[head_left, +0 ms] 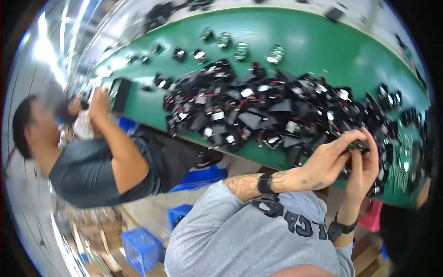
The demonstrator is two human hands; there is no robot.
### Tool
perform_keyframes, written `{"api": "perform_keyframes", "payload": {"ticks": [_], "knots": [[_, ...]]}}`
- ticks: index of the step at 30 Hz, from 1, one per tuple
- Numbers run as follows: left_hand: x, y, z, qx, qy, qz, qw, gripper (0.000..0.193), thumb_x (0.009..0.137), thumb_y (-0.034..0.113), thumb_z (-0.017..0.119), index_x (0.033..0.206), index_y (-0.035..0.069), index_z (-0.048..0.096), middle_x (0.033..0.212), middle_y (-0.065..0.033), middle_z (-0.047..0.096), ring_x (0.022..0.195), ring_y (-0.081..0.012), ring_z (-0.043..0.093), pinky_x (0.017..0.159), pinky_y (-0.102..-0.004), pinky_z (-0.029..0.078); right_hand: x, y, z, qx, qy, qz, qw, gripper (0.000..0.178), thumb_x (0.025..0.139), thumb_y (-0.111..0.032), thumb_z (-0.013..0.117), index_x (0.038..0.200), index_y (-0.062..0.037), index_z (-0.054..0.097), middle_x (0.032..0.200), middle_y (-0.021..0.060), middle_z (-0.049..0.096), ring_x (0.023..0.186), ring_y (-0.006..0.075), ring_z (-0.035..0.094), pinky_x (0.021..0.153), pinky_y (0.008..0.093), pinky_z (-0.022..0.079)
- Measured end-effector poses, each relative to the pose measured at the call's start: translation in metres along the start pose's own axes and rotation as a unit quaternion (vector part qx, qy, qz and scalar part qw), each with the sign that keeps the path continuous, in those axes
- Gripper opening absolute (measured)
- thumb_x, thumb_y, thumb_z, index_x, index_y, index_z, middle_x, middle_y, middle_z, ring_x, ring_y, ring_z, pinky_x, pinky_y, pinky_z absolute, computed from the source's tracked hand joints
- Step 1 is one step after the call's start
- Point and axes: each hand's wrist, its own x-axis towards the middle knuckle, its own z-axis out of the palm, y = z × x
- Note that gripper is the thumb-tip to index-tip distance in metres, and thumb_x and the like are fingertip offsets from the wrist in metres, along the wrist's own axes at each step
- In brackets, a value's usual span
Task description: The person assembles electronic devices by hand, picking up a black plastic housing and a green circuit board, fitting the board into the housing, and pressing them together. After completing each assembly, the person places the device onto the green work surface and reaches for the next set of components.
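My left hand (pixel 324 162) and my right hand (pixel 368 167) meet above the near right part of the green table (pixel 302 41). Between their fingertips they grip a small circuit board (pixel 357 147), dark with green showing; the fingers cover much of it. Both hands are closed around it. Just beyond them spreads a large heap of black electronic parts (pixel 251 119), with red wires and white or silvery pieces among them. Past my right hand, long thin green circuit strips (pixel 404 161) lie bunched on the table.
Several small green circuit boards (pixel 276 54) stand in a row on the far side. At left, a co-worker (pixel 99 166) in a dark shirt sits by the table, near a black box (pixel 121 94). Blue plastic crates (pixel 142 249) and a pink container (pixel 370 216) stand below table height.
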Motion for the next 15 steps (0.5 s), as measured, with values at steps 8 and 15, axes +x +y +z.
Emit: {"api": "perform_keyframes", "payload": {"ticks": [8,15], "knots": [[0.043,0.101,-0.141,0.353,0.042,-0.197,0.914,0.064,0.088,0.026,0.061,0.141,0.007,0.032,0.111,-0.0190,0.063,0.082,-0.0252,0.068,0.074,-0.0329,0.053,0.159,-0.014,0.047,-0.090,-0.207,0.076,0.971,0.037,0.093,-0.015,0.053,0.129,-0.0064,0.052,0.104,0.0034,0.062,0.090,0.0085,0.060,0.074,0.0211,0.049],[0.062,0.047,-0.460,0.656,0.335,-0.201,0.645,0.039,0.085,0.031,0.046,0.103,0.001,0.065,0.105,-0.0234,0.063,0.099,-0.0401,0.061,0.085,-0.0439,0.049,0.320,0.124,-0.018,-0.332,-0.243,0.059,0.910,0.038,0.081,-0.008,0.061,0.119,-0.0023,0.059,0.094,0.0033,0.065,0.076,0.0110,0.059,0.062,0.0265,0.049]]}}
